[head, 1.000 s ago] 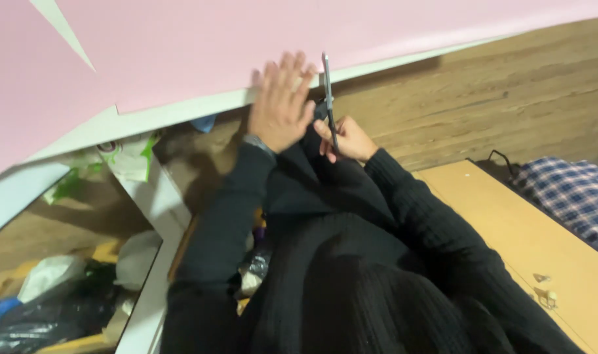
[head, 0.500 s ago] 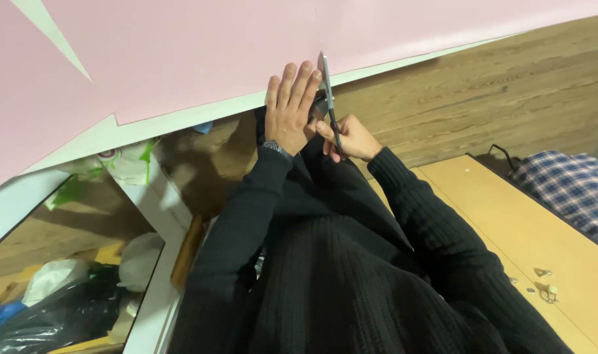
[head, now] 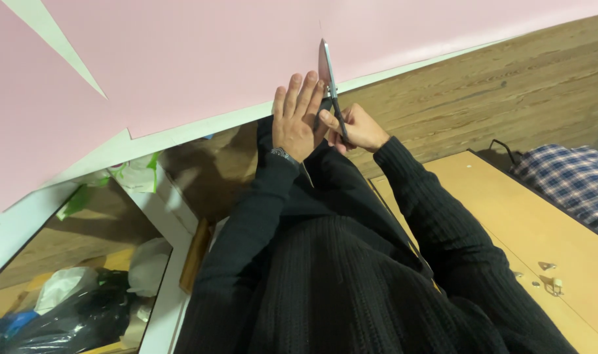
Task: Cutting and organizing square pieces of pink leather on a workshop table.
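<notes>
Head view showed us the scissors (head: 330,85) standing nearly upright in the picture, their long axis running from the handles by our right hand (head: 354,128) up to the tips, which pointed away from the body and leaned a touch to the left. The blades sat in the near edge of the pink sheet (head: 200,59), with a fine slit showing in the sheet just beyond the tips.

Our right hand was curled tight around the dark handles, fingers folded through them. Our left hand (head: 297,118) lay flat and spread on the sheet's edge just beside the blades, fingers straight and together, holding nothing, only pressing down. A thin band (head: 284,155) ringed its wrist.

Against the picture half a second before, both hands and the scissors kept the same pose and place on the sheet; only the head camera had drifted slightly. A second before, the left fingers had been fanned wider.

The sheet was smooth, matt and pale pink with a whitish border, and a long pointed white sliver (head: 56,46) crossed it at the upper left. Below it ran wood-grain floor (head: 482,98). Our sleeves were black ribbed knit. A tan board (head: 528,229) with small screws lay at the right, checked cloth (head: 574,177) past it, and black and white bags (head: 76,308) sat low on the left.
</notes>
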